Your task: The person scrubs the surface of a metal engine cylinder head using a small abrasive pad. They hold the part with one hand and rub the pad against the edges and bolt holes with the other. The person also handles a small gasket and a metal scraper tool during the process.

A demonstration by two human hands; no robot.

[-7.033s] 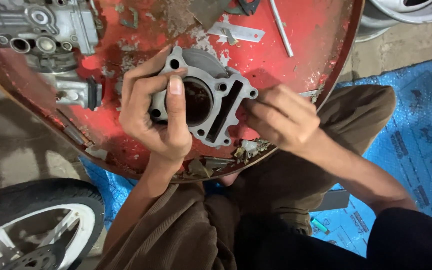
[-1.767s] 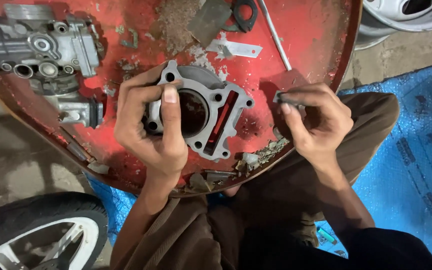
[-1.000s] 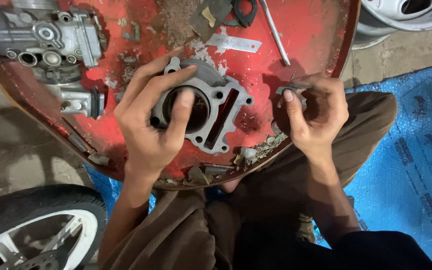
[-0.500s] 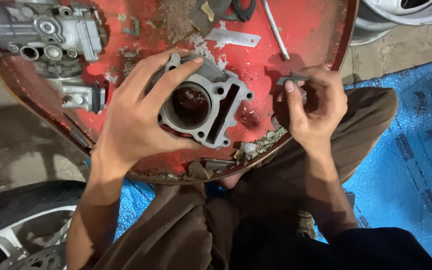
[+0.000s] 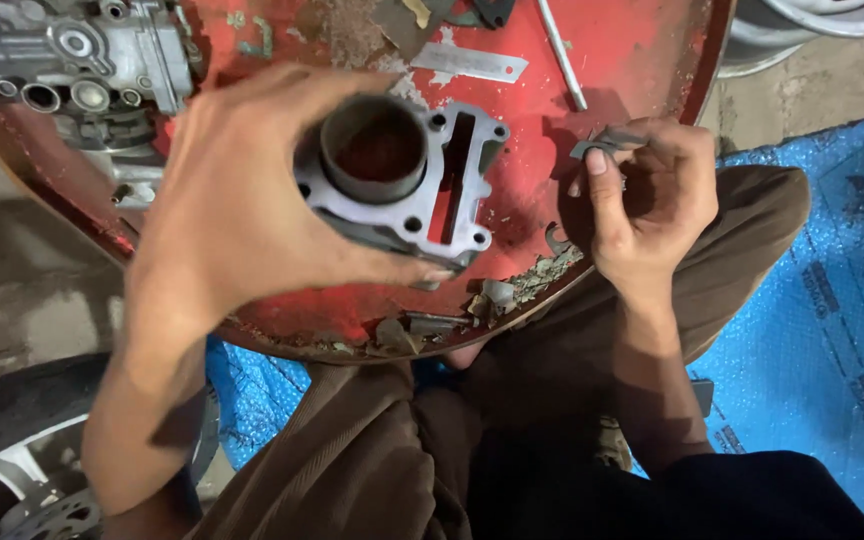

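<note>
An engine head casting is seen at the far left of a red metal tray, just beyond the left hand. That hand is wrapped around a grey cylinder block, the fingers curled over its far side and the thumb hooked under its near edge, so that the block is lifted off the tray and tilted, bore uppermost. The block is carried by one hand alone; should the thumb slide, it could be dropped onto the tray or the knees below. Scraped gasket flakes are heaped by the near rim, between the two hands, and could be knocked into the bore. At the right, a small grey gasket scrap is pinched between the thumb and fingertips of the right hand. A thin metal rod lies beyond that hand.
</note>
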